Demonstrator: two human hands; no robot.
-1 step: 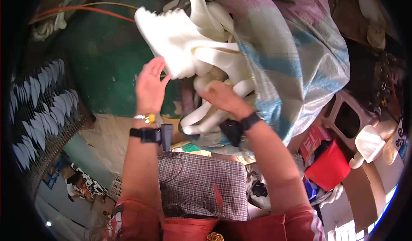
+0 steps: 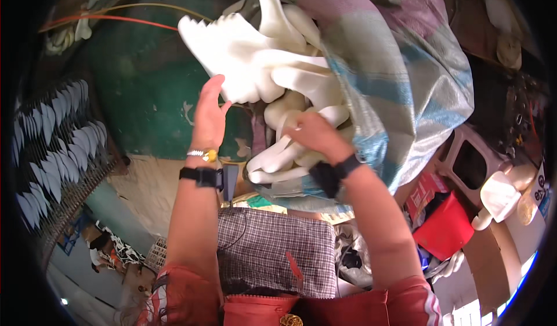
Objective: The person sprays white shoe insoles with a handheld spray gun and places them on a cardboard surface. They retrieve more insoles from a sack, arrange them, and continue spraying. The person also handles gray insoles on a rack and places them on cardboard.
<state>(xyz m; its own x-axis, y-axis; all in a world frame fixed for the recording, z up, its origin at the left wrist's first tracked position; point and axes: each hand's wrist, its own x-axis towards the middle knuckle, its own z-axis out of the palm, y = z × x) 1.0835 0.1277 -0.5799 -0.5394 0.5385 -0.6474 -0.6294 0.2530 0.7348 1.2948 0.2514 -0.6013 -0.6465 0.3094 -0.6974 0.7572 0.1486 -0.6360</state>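
Note:
A stack of smooth white moulded pieces (image 2: 235, 53) with a scalloped far edge lies at the mouth of a woven plastic sack (image 2: 400, 76) striped in grey, blue and pink. Against the stack's near left edge rests my left hand (image 2: 210, 114), fingers stretched out and thumb apart. My right hand (image 2: 318, 133) has its fingers curled round a slim white curved piece (image 2: 281, 152) among others at the sack's opening; its fingertips are partly hidden. More white pieces (image 2: 316, 85) protrude from the sack, their far ends covered by it.
Under the stack spreads a green tabletop (image 2: 139, 88). Rows of pale leaf-shaped pieces (image 2: 64, 146) stand on a rack at left. A checked cushion (image 2: 278, 245) lies before me. To the right are a red container (image 2: 445, 227), a pinkish plastic stool (image 2: 473, 152) and a cardboard box (image 2: 496, 250).
My right hand has shifted slightly right and nearer me. The white stack has moved a little left, and my left hand's fingers now look closer together.

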